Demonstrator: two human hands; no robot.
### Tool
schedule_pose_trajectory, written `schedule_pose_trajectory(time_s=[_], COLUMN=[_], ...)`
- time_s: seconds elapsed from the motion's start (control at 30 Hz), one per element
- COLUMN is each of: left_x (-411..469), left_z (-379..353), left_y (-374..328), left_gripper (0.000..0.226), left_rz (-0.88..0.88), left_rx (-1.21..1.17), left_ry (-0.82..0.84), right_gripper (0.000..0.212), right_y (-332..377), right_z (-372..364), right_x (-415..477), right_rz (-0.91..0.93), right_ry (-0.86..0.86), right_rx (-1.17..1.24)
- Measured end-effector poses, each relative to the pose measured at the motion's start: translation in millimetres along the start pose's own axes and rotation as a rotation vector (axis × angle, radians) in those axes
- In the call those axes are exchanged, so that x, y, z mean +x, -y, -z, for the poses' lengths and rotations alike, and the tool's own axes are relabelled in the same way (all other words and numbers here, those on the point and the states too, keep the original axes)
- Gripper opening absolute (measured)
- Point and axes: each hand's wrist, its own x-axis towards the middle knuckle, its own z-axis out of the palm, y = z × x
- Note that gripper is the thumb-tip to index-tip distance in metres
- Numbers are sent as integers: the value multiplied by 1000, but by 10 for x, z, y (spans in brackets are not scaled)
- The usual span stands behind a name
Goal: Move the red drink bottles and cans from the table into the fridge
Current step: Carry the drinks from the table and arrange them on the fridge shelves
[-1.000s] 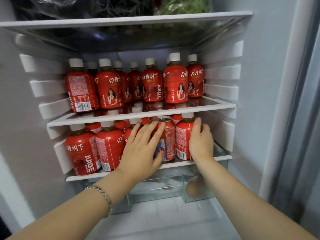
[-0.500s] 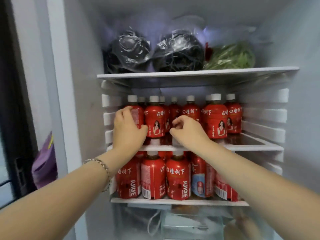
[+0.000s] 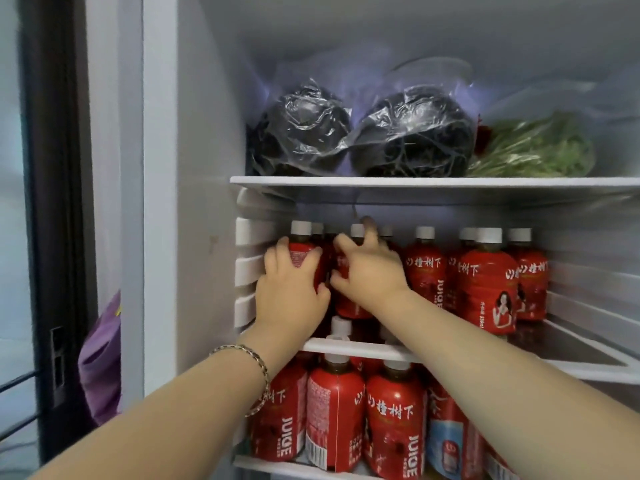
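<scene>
two red bottles (image 3: 300,258) on the white fridge shelf (image 3: 360,349) sit gripped by left hand (image 3: 291,292) and right hand (image 3: 369,273).

On the top shelf (image 3: 415,182) the left dark bundle (image 3: 301,133) and the right dark bundle (image 3: 412,136), both wrapped in crinkled clear plastic, lie touching. Just right of them sits a bag of green leaves (image 3: 533,150). Low at the far left, something purple (image 3: 100,358) shows beside a dark door frame (image 3: 52,202).

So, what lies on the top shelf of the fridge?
Left dark bundle and right dark bundle, both in clear plastic, then green leaves, on the top shelf. Anything behind them is hidden.
</scene>
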Motion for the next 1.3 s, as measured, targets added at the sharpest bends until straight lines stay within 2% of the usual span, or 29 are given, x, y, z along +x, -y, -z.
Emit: schedule_pose_trajectory(time_s=[0.1,0.17,0.23,0.3,0.37,0.4,0.5,0.57,0.8,0.97,1.1,1.3], left_x=[30,40,40,32,31,23,6,-2,-27,-26,-30,-28], left_z=[10,8,0,2,-8,-7,-5,-6,-31,-26,9,31], left_y=[14,25,28,32,32,36,37,47,62,70,35,11], left_gripper=[51,53,55,56,57,56,54,54,55,55,57,54], left_rz=[-25,-20,-15,-6,3,9,36,38,34,27,61,47], left_rx=[116,130,120,113,82,57,-68,-109,-129,-122,-183,-152], left_ry=[18,18,11,6,-4,-10,-27,-38,-79,-98,-88,-58], right_gripper=[65,60,52,42,44,53,83,100,96,102,100,110], right_y=[-213,-353,-371,-247,-53,42,158,126,-44,-57,-24,103], right_z=[70,125,146,120,53,8,-80,-197,-485,-578,-519,-273], right_x=[-89,-154,-224,-246,-217,-172,88,250,467,523,431,165], right_rz=[-140,-178,-116,74,199,131,-402,-550,-502,-526,-580,-570], right_ry=[-9,-15,-34,-102,-119,-28,310,387,336,279,186,199], right_rx=[-84,-145,-276,-358,-241,-82,314,426,547,667,650,553])
